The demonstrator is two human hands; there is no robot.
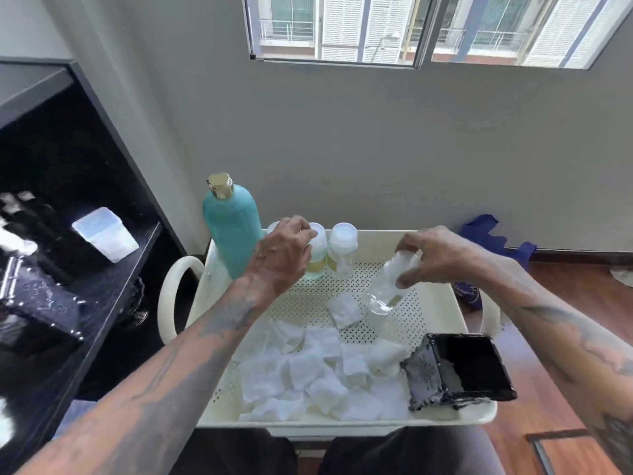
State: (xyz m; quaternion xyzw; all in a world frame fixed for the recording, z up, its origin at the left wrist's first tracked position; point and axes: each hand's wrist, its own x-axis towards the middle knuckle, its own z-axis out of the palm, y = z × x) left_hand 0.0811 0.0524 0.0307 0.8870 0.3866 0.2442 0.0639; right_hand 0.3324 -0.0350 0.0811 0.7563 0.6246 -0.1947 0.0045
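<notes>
Here, clear bottle (383,293) aslant under right hand (436,257), top in its grip

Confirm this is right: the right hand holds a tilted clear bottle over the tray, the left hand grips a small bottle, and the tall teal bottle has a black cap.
One thing is wrong: the head view shows the tall teal bottle has a gold cap, not a black one. The rest stands.

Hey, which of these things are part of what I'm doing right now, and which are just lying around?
In the job:
left hand gripping small bottle
right hand holding tilted clear bottle

Lying about:
teal bottle
second small bottle
cotton pads
black box
blue cloth
shelf tub
</notes>
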